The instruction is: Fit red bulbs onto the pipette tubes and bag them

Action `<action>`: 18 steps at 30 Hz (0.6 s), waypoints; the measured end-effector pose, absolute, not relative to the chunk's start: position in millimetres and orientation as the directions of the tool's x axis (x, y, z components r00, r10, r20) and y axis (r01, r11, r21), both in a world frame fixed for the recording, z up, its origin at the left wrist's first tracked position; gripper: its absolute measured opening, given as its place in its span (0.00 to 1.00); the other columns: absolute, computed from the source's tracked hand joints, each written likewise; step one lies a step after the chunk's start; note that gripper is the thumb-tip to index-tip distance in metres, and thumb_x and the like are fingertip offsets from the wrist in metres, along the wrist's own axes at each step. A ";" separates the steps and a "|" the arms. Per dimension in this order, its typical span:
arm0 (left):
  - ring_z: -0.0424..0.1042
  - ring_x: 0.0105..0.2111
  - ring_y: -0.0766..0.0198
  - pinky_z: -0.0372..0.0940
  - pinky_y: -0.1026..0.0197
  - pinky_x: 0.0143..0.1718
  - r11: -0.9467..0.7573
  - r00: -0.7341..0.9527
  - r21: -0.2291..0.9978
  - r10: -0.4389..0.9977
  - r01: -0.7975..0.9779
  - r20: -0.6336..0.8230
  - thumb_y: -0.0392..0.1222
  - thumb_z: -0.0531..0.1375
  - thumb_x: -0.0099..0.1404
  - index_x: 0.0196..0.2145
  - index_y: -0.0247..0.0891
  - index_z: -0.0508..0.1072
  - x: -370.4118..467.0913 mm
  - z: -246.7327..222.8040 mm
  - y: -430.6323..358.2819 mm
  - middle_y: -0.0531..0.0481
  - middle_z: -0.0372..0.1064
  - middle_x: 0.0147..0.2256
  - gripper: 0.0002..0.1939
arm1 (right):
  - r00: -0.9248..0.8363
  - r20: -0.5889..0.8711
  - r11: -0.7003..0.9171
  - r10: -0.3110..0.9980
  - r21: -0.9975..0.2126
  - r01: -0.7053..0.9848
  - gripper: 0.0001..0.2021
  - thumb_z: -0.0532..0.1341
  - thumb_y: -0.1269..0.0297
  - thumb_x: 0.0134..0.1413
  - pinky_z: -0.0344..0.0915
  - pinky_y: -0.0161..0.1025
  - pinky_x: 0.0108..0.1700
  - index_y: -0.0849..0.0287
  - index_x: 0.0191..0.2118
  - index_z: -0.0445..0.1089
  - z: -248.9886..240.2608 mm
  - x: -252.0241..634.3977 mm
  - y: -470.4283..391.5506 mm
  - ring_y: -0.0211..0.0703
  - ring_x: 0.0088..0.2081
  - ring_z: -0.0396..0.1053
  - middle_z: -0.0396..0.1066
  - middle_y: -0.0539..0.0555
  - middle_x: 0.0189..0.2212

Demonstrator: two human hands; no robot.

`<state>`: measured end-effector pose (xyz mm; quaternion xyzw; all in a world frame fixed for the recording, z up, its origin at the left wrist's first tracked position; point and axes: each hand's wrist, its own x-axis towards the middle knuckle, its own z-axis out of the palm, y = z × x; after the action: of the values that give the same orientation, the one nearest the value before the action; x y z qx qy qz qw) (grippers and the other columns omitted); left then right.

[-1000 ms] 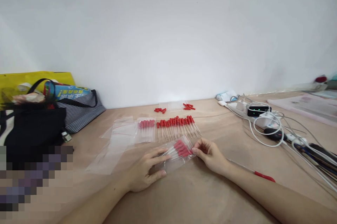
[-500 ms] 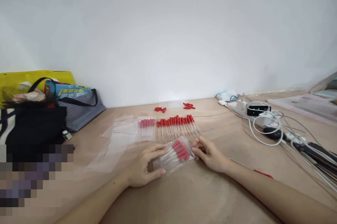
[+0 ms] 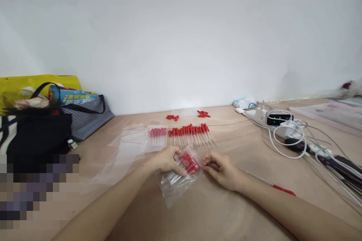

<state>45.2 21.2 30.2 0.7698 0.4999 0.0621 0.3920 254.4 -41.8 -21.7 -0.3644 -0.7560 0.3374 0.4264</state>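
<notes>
A clear zip-lock bag (image 3: pixel 175 189) with several red-bulbed droppers (image 3: pixel 190 164) in it is tilted above the tabletop. My left hand (image 3: pixel 166 160) is closed around the bag's left side, its thumb lying across the front. At the bag's upper right edge, by the red seal line, the fingers of my right hand (image 3: pixel 219 169) pinch the plastic. Just behind the hands lies a row of droppers (image 3: pixel 192 131) with red bulbs and thin clear stems. Another clear bag holding droppers (image 3: pixel 157 137) rests at the row's left end.
Flat clear bags (image 3: pixel 131 139) lie to the left. Small piles of red bulbs (image 3: pixel 203 113) and clear tubes (image 3: pixel 189 113) are near the wall. A red-ended stick (image 3: pixel 284 190) lies by my right forearm. Cables and a power strip (image 3: pixel 261 118) occupy the right; bags (image 3: pixel 87 118) stand left.
My left hand has moved up and closed on the bag, which has tilted so its lower end points down toward me. My right hand has shifted slightly left, still at the bag's edge.
</notes>
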 end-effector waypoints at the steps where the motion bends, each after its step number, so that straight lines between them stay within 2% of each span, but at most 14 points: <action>1: 0.68 0.31 0.58 0.61 0.64 0.28 -0.183 0.532 0.689 0.778 0.701 -0.335 0.45 0.68 0.35 0.32 0.34 0.69 45.9 31.6 20.5 0.53 0.69 0.28 0.24 | -0.379 0.401 0.512 0.834 -0.817 0.264 0.04 0.53 0.69 0.51 0.63 0.36 0.34 0.57 0.35 0.61 -21.1 254.0 -42.4 0.38 0.32 0.66 0.68 0.52 0.30; 3: 0.69 0.31 0.59 0.60 0.64 0.29 -0.166 0.584 0.755 0.743 0.635 -0.328 0.44 0.67 0.38 0.30 0.34 0.69 44.7 31.8 17.7 0.53 0.70 0.28 0.20 | -0.387 0.409 0.531 0.827 -0.794 0.296 0.05 0.54 0.69 0.50 0.63 0.36 0.33 0.57 0.36 0.61 -19.5 254.6 -42.8 0.38 0.32 0.65 0.68 0.52 0.30; 5: 0.69 0.30 0.60 0.60 0.65 0.28 -0.128 0.567 0.809 0.774 0.574 -0.280 0.43 0.66 0.41 0.31 0.34 0.67 39.6 28.5 14.0 0.52 0.70 0.29 0.20 | -0.355 0.422 0.541 0.834 -0.751 0.377 0.07 0.55 0.69 0.48 0.62 0.34 0.31 0.57 0.37 0.62 -16.2 259.0 -41.4 0.37 0.29 0.64 0.67 0.51 0.28; 9: 0.68 0.23 0.64 0.58 0.66 0.21 0.052 0.429 0.885 0.860 0.463 -0.275 0.45 0.66 0.41 0.32 0.35 0.62 20.9 21.1 11.9 0.53 0.69 0.26 0.22 | -0.124 0.435 0.423 0.892 -0.709 0.565 0.08 0.57 0.63 0.46 0.55 0.32 0.23 0.58 0.34 0.64 -1.1 286.3 -32.7 0.33 0.20 0.57 0.63 0.49 0.22; 11: 0.68 0.22 0.65 0.59 0.66 0.21 0.116 0.310 0.916 0.918 0.385 -0.247 0.45 0.66 0.40 0.31 0.36 0.61 10.7 22.8 17.6 0.53 0.69 0.25 0.23 | -0.079 0.331 0.300 0.940 -0.694 0.654 0.09 0.58 0.60 0.43 0.54 0.32 0.22 0.59 0.30 0.65 9.5 308.7 -28.1 0.33 0.20 0.56 0.62 0.48 0.19; 13: 0.70 0.22 0.65 0.61 0.66 0.22 0.098 0.154 0.933 0.975 0.347 -0.160 0.44 0.67 0.41 0.32 0.36 0.60 2.1 28.2 29.4 0.53 0.69 0.25 0.23 | -0.117 0.135 0.177 0.984 -0.648 0.741 0.11 0.61 0.57 0.37 0.54 0.32 0.23 0.60 0.26 0.65 19.3 332.6 -25.3 0.34 0.21 0.58 0.63 0.48 0.19; 14: 0.70 0.23 0.64 0.62 0.65 0.23 0.072 0.075 0.929 0.992 0.364 -0.106 0.43 0.66 0.43 0.32 0.37 0.60 -1.3 31.4 37.2 0.53 0.69 0.25 0.22 | -0.147 0.052 0.147 0.988 -0.623 0.768 0.13 0.63 0.56 0.35 0.54 0.32 0.23 0.60 0.25 0.65 23.0 343.5 -24.6 0.35 0.22 0.59 0.63 0.48 0.20; 16: 0.71 0.24 0.62 0.62 0.65 0.23 0.067 -0.093 0.858 0.995 0.509 -0.023 0.42 0.64 0.46 0.33 0.36 0.60 -6.8 36.4 54.9 0.52 0.69 0.25 0.19 | -0.165 -0.057 0.103 0.985 -0.570 0.815 0.16 0.64 0.53 0.30 0.55 0.33 0.25 0.60 0.25 0.65 27.6 360.4 -24.4 0.37 0.24 0.61 0.65 0.50 0.21; 18: 0.72 0.27 0.60 0.63 0.62 0.26 0.089 -0.187 0.815 0.982 0.573 0.024 0.40 0.64 0.47 0.36 0.35 0.59 -10.6 37.9 71.4 0.49 0.69 0.27 0.21 | -0.181 -0.134 0.082 0.974 -0.541 0.837 0.19 0.66 0.51 0.27 0.56 0.33 0.25 0.60 0.25 0.65 28.7 368.8 -24.9 0.39 0.25 0.62 0.66 0.51 0.23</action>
<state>-10.6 71.4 37.9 0.5708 0.6812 0.3598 0.2841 368.8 -24.9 28.7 -0.6260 -0.7235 0.2594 0.1321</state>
